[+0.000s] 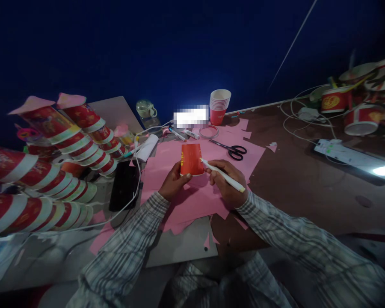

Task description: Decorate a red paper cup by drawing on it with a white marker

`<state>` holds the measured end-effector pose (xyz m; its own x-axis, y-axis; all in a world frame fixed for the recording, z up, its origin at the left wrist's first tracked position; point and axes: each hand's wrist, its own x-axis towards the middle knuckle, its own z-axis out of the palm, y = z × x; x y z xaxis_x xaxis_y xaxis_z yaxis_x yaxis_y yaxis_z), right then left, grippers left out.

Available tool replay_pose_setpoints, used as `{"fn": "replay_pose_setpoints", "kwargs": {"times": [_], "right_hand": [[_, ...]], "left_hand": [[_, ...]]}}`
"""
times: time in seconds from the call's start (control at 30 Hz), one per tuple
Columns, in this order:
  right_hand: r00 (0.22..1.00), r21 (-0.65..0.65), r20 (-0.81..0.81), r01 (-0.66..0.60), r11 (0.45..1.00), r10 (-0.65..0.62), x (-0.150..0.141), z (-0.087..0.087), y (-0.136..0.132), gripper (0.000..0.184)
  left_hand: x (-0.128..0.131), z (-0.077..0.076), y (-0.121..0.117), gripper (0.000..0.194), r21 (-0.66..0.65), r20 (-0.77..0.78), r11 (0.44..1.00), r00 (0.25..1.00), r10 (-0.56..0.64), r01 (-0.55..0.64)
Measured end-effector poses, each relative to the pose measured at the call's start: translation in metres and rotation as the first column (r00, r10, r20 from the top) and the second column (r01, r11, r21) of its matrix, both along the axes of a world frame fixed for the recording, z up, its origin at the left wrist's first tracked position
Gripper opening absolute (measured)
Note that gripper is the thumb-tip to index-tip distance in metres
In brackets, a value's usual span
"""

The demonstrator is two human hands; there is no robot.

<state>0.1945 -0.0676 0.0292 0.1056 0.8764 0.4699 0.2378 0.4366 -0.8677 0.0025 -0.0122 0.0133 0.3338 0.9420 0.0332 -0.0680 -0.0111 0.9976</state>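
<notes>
A red paper cup (pixel 191 159) stands upside down on a sheet of pink paper (pixel 192 192) in the middle of the table. My left hand (pixel 173 182) grips the cup's left side near its rim. My right hand (pixel 227 182) holds a white pen (pixel 223 175) in a writing grip, its tip touching the cup's right side. Both forearms wear checked sleeves.
Black scissors (pixel 232 149) and a tape ring (pixel 208 131) lie behind the cup, with markers (pixel 178 134) and a stack of red cups (pixel 220 105). Long stacks of red cups (pixel 51 171) fill the left. A black phone (pixel 124 185) and white cables lie left; a power strip (pixel 340 152) right.
</notes>
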Motion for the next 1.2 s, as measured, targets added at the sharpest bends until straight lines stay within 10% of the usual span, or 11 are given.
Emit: {"fn": "replay_pose_setpoints", "kwargs": {"times": [1.2], "right_hand": [[0.999, -0.008, 0.046, -0.008, 1.000, 0.009, 0.0010, 0.0070, -0.0031, 0.020]], "left_hand": [[-0.0001, -0.0009, -0.0003, 0.068, 0.021, -0.009, 1.000, 1.000, -0.005, 0.005]]}}
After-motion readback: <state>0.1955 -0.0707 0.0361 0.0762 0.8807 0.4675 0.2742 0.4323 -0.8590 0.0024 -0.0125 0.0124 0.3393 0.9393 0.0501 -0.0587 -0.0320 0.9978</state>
